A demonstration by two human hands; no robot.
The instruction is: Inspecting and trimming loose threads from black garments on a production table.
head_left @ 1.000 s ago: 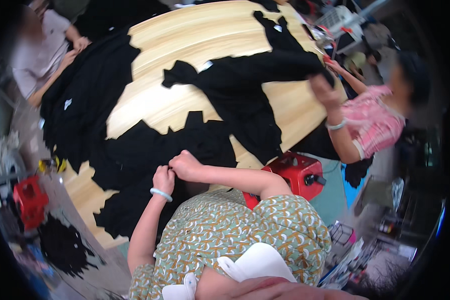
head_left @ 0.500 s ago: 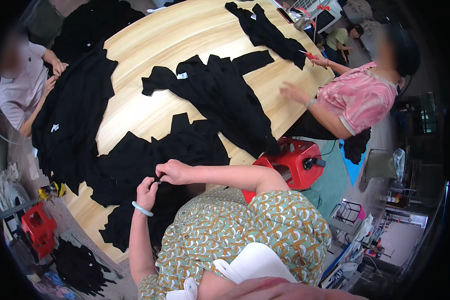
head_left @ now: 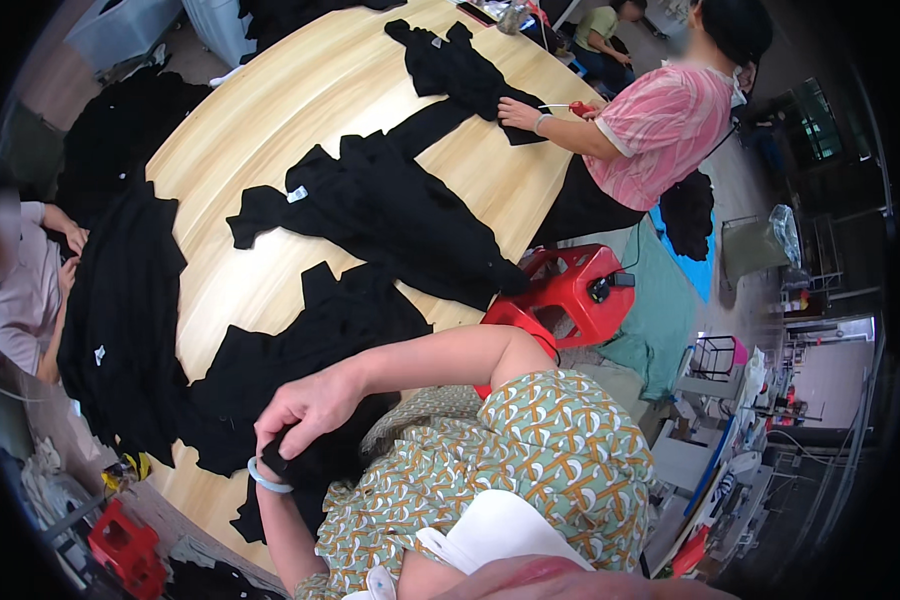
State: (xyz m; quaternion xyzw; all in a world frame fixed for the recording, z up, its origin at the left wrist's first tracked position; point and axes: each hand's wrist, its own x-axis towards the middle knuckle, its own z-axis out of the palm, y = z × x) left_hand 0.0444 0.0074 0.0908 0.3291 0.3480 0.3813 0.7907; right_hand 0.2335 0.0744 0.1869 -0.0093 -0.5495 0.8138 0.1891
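My right hand [head_left: 315, 408] bends down over my left wrist, its fingers curled on a fold of black knit garment [head_left: 345, 445]. Under it, my left hand is hidden by the right hand and the dark cloth; only my left forearm [head_left: 286, 525] and a pale bangle [head_left: 271, 481] show clearly. The garment hangs over the near table edge, against my patterned top. Just beyond my hands another black garment [head_left: 305, 325] lies spread out.
More black garments [head_left: 400, 210] lie on the wooden table [head_left: 260, 130]. At right, a person in pink [head_left: 660, 120] holds red-handled scissors [head_left: 578, 107] by a garment. Another person [head_left: 30, 300] handles black cloth at left. A red stool [head_left: 595, 295] stands near my right elbow.
My hands came down toward me from a fingertip pinch, and my right hand now covers the left. My view shifted. The person in pink brought the free hand onto the far garment.
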